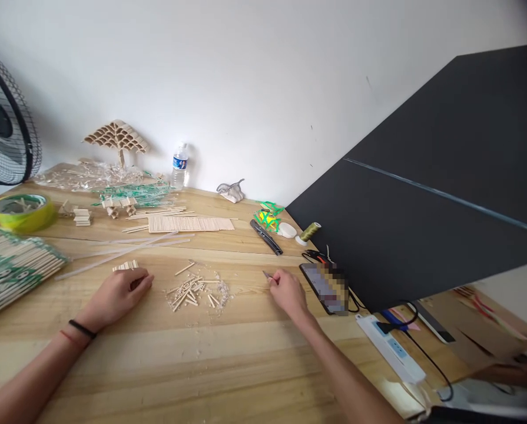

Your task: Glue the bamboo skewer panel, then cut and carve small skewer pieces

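Note:
My left hand (121, 296) rests on the wooden table with its fingers curled, just in front of a small row of short sticks (125, 266). What those fingers hold, if anything, is hidden. My right hand (286, 290) pinches a small pointed blade (267, 274), its tip sticking out to the left. Between the two hands lies a loose pile of short cut sticks (192, 290), with crumbs and clear bits (222, 291) at its right side. Behind the pile is a flat panel of sticks (190, 224) laid side by side.
Bagged sticks (20, 271) and yellow tape (22, 213) lie left. A fan (7, 118), stick tree (117, 140) and bottle (179, 168) stand behind. Right are a black cutter (265, 237), thread spool (310, 232), phone (325, 287), power strip (391, 348) and black board (444, 176).

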A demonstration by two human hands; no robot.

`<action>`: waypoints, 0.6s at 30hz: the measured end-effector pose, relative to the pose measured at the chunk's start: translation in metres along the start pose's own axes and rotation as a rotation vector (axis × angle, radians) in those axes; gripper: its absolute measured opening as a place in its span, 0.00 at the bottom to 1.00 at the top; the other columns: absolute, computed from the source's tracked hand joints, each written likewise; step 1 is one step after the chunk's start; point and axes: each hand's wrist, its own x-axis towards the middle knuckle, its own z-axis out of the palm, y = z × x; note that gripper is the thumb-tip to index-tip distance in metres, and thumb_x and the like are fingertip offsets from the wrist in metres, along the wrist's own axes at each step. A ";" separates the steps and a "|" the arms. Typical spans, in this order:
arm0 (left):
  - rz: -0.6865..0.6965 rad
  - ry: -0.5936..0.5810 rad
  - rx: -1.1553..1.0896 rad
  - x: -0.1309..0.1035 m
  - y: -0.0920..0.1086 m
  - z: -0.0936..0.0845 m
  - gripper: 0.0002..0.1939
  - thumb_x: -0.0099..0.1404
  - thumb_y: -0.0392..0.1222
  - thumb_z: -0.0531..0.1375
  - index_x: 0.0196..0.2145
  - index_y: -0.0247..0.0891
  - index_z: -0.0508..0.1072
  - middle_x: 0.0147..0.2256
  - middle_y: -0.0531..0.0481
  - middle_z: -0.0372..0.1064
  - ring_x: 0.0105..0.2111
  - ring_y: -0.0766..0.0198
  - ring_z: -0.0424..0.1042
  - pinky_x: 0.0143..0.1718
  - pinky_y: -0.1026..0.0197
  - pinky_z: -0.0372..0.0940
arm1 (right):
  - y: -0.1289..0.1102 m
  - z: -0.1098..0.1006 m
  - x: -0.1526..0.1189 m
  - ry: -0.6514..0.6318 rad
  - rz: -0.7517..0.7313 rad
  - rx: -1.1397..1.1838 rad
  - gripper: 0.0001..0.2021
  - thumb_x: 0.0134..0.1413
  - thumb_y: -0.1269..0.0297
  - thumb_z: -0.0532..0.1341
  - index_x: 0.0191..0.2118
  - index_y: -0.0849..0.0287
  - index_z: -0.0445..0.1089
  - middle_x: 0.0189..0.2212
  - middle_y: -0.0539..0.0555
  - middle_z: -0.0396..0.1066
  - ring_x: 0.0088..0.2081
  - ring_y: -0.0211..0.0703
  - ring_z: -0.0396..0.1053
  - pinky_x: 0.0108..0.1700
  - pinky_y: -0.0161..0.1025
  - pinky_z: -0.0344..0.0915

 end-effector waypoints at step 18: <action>-0.003 -0.003 0.004 -0.001 0.002 -0.001 0.21 0.71 0.56 0.46 0.25 0.42 0.59 0.25 0.51 0.67 0.27 0.61 0.65 0.33 0.58 0.56 | -0.031 0.028 0.014 -0.049 -0.162 0.091 0.10 0.53 0.73 0.64 0.24 0.55 0.67 0.24 0.49 0.73 0.28 0.41 0.68 0.32 0.35 0.53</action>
